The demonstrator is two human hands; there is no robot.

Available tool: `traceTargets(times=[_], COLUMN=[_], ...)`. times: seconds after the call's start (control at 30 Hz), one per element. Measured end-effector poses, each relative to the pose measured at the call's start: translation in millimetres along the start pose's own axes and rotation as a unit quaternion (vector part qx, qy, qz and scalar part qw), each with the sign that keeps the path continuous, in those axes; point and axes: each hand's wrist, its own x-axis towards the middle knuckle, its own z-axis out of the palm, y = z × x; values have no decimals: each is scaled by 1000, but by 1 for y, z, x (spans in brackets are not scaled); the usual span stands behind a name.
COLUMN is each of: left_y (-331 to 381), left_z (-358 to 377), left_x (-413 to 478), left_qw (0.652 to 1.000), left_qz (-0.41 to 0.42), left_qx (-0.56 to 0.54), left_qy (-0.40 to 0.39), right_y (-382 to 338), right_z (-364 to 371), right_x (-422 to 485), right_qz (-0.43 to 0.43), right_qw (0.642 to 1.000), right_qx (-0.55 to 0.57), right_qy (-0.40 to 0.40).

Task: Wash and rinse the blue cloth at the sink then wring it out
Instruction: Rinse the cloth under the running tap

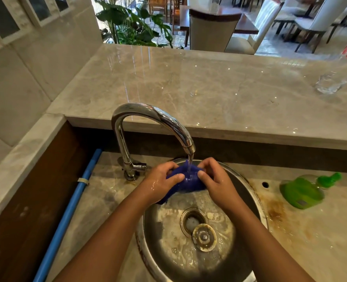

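Our forearms are filling the lower middle of the frame, angling inward over the round steel sink [252, 192]. At the centre we are holding the cloth [185, 187] bunched between both hands. The left hand [160, 180] is gripping its left side with the thumb on top and the fingers curled behind. The right hand [215, 180] is pinching its right side the same way, so our thumbs are nearly facing each other. The cloth is sitting above the far part of the basin, directly under the faucet [148, 112] spout, and a thin stream of water [190, 166] is falling onto its middle between our thumbs. Both hands are looking wet.

Below the cloth, foamy water is lying on the sink bottom around the open drain [192, 220], and a round strainer [204, 237] is resting at the drain's lower right edge. At the right of the frame a green bottle [302, 192] is lying on its side on the stained tabletop [311, 231]. A blue pipe [70, 208] is running diagonally along the lower left. On the raised ledge [188, 88] at upper right a clear glass [329, 84] is standing, blurred.
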Motion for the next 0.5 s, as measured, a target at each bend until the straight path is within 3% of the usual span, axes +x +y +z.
traceTargets(times=[0.13,0.2,0.37,0.5], left_y=[4,5,5,9], left_z=[6,6,-3,-4], left_x=[-2,-2,-4,-2], left_qw=[999,997,992,992], left_qz=[32,62,51,-20], left_qx=[-7,42,109,78], left_qy=[5,0,22,-99], right_y=[-5,-5,-10,-15], right_z=[12,15,11,14], right_x=[-3,-1,-1,-1], right_qz=[62,78,32,-17], right_qw=[995,992,996,999], right_qx=[76,89,78,35], right_qy=[-26,-32,-23,-9])
